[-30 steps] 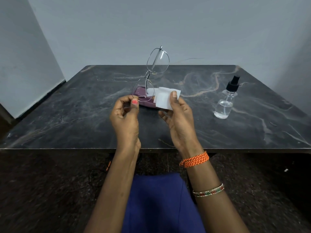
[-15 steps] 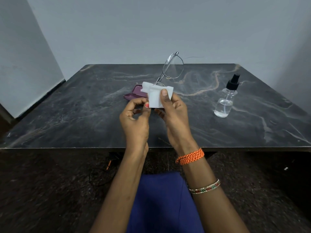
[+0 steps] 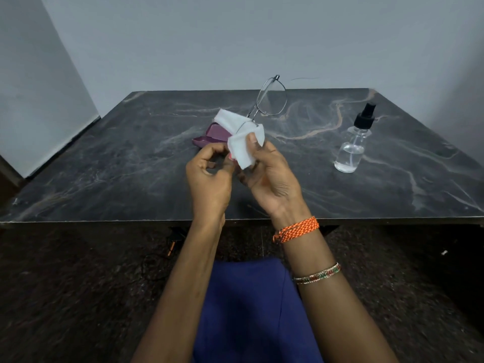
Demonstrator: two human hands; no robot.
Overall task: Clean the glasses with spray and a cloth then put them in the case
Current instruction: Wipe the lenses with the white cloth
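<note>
Thin metal-framed glasses [image 3: 272, 100] are held up over the table, one lens free at the top and the lower lens wrapped in a white cloth [image 3: 242, 148]. My right hand [image 3: 269, 176] pinches the cloth around that lower lens with thumb on top. My left hand [image 3: 209, 179] is closed beside it, fingertips at the frame's lower end; the exact grip is hidden. A purple glasses case [image 3: 209, 138] lies open on the table just behind my hands. A clear spray bottle [image 3: 353, 148] with a black pump stands upright to the right.
The dark marbled table [image 3: 104, 166] has its front edge just under my wrists. Grey walls close in behind and at the left. My blue-clad lap is below the table edge.
The glasses have tilted rightward. The cloth, earlier held beside the lower lens in my right hand, is now folded around that lens, and both hands have come together.
</note>
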